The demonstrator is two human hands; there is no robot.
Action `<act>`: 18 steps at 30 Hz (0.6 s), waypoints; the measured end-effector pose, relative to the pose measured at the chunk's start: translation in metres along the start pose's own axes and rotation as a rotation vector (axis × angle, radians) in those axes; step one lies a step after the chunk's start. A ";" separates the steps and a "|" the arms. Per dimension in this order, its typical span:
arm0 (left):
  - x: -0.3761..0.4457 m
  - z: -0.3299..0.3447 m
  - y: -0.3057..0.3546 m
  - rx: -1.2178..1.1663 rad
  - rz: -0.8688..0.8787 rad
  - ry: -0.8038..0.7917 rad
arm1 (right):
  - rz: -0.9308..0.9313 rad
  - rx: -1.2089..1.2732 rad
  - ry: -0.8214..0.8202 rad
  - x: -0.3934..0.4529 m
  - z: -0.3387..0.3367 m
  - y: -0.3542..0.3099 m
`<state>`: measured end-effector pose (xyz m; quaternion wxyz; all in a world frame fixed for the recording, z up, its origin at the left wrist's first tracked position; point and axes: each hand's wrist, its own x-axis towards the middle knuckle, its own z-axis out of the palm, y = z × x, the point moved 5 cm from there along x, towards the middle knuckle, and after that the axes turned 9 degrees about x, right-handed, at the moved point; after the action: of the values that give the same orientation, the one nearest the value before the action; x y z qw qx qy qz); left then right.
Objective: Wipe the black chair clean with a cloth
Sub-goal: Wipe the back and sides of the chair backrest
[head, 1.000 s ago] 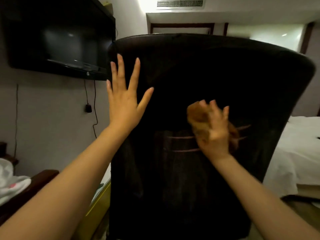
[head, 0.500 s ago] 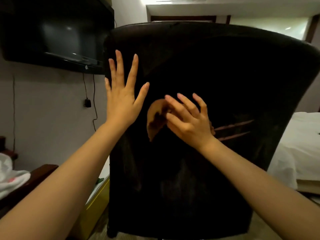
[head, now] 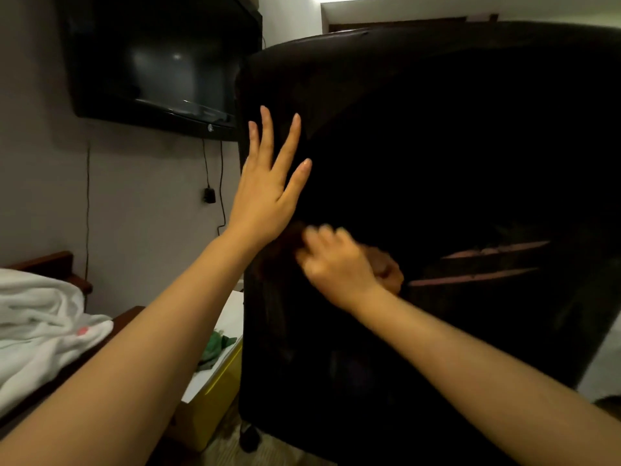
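Note:
The back of the black chair fills the right and middle of the head view, with two torn slits on its right part. My left hand lies flat with fingers spread against the chair's left edge. Just below it, my right hand is closed on a brown cloth and presses it against the chair back. Most of the cloth is hidden under the hand, and the hand is blurred.
A dark TV hangs on the wall at upper left with cables below it. A white towel lies on dark wooden furniture at left. A yellow box with a green rag stands beside the chair. White bedding shows at right.
My right hand has swept the cloth leftward and a little down across the chair back, ending under my left wrist. My left hand has stayed flat on the chair's left edge.

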<state>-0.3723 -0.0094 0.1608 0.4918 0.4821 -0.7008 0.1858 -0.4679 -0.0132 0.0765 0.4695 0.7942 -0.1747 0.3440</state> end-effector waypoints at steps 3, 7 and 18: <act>0.003 0.004 -0.003 0.038 0.003 -0.012 | 0.250 -0.003 0.063 0.044 -0.001 0.015; 0.004 0.007 -0.009 0.042 0.009 -0.064 | 0.082 0.149 -0.548 -0.014 0.080 -0.074; 0.003 0.023 -0.015 0.104 0.057 -0.080 | 0.210 0.096 -0.193 0.050 0.018 -0.032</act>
<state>-0.3713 -0.0347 0.1506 0.4323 0.4937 -0.7229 0.2165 -0.4061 -0.0105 0.0863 0.3732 0.8225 -0.2845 0.3214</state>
